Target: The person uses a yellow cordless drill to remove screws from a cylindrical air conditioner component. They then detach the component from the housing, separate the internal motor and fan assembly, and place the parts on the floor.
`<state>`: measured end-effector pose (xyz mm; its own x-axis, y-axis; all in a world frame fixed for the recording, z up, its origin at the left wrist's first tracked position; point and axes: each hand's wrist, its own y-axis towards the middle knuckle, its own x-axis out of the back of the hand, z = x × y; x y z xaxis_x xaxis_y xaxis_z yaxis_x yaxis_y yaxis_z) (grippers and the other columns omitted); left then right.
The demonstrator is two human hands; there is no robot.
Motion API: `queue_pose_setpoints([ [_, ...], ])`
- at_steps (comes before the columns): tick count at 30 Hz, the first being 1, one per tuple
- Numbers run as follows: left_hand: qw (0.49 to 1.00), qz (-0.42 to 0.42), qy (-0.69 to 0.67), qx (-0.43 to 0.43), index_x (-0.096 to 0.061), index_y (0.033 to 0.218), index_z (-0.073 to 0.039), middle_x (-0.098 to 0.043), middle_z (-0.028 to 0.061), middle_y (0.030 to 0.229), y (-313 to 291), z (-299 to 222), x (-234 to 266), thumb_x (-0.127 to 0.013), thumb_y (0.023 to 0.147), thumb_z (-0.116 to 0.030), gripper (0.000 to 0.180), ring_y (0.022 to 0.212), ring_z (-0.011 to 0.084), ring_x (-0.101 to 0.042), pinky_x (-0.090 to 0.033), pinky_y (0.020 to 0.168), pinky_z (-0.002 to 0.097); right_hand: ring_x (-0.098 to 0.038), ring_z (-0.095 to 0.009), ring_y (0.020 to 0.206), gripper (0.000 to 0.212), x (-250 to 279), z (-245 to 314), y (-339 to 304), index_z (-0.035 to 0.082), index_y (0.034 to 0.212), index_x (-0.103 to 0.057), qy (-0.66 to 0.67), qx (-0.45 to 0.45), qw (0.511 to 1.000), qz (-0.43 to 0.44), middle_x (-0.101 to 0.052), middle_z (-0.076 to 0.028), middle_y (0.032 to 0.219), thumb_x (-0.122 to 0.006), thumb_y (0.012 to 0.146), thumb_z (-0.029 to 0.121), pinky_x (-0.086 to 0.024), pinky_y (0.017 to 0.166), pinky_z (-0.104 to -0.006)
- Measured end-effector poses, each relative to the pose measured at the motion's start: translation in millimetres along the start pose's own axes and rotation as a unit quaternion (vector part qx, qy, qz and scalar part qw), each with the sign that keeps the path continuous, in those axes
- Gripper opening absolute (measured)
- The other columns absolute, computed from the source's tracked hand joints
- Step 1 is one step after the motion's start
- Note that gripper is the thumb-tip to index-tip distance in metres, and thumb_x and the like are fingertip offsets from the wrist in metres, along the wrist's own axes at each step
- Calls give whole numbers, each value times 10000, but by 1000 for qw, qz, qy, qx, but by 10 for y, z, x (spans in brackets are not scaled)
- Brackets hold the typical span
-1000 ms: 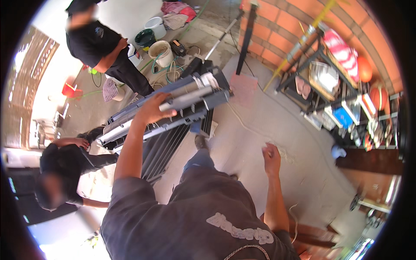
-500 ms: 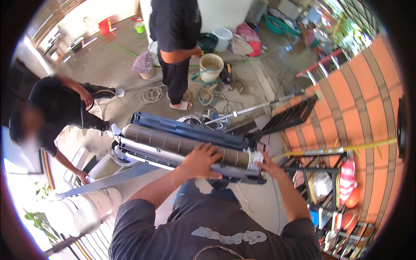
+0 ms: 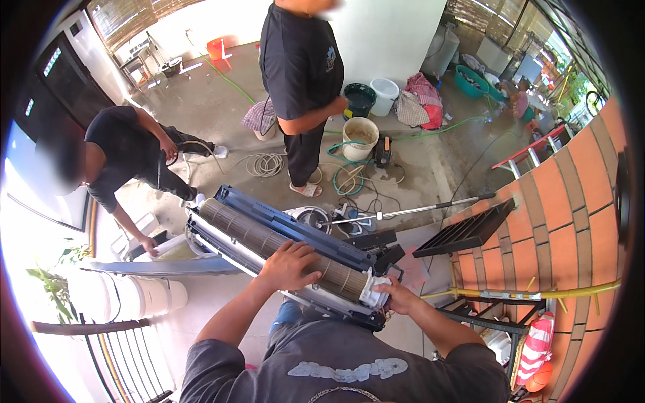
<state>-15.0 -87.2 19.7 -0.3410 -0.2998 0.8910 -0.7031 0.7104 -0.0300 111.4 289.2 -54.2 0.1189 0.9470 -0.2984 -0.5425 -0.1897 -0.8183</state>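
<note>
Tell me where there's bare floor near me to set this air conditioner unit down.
Bare concrete lies between the crouching person and the standing person. Crowded: hoses and buckets beyond the air conditioner unit, held by left hand and right hand.

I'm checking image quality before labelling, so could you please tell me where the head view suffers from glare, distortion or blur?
Head view: fisheye bends the brick wall and black corners ring the frame; daylight blows out the left edge behind the white buckets; the left hand, right hand and air-conditioner unit are sharp and evenly lit; the bystanders' faces are blurred.
</note>
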Motion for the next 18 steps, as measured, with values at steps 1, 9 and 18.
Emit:
queue_pose_setpoints([
  [1, 1000, 3, -3, -1, -688, 1431, -127, -633, 153, 1518, 4, 11, -11, -647, 1007, -568, 613, 1496, 363, -514, -333, 1296, 562, -720, -324, 1190, 677, 50, 33, 23, 75, 1495, -523, 14, 4, 995, 98, -695, -128, 1353, -812, 929, 307, -607, 944, -548],
  [9, 1000, -8, 25, 12, -648, 1478, -179, -574, 136, 1577, -20, 30, -39, -662, 986, -557, 621, 1548, 357, -449, -266, 1306, 648, -744, -280, 1141, 603, 54, -51, 27, 69, 1451, -607, 28, 41, 991, 124, -739, -112, 1293, -764, 942, 351, -597, 977, -449],
  [18, 1000, 2, 12, 10, -630, 1502, -172, -553, 147, 1588, -12, 85, -28, -662, 975, -624, 695, 1572, 377, -413, -234, 1306, 684, -749, -261, 1066, 600, -38, 94, -103, 45, 1399, -610, 19, 40, 992, 117, -735, -124, 1218, -760, 923, 377, -613, 912, -424],
])
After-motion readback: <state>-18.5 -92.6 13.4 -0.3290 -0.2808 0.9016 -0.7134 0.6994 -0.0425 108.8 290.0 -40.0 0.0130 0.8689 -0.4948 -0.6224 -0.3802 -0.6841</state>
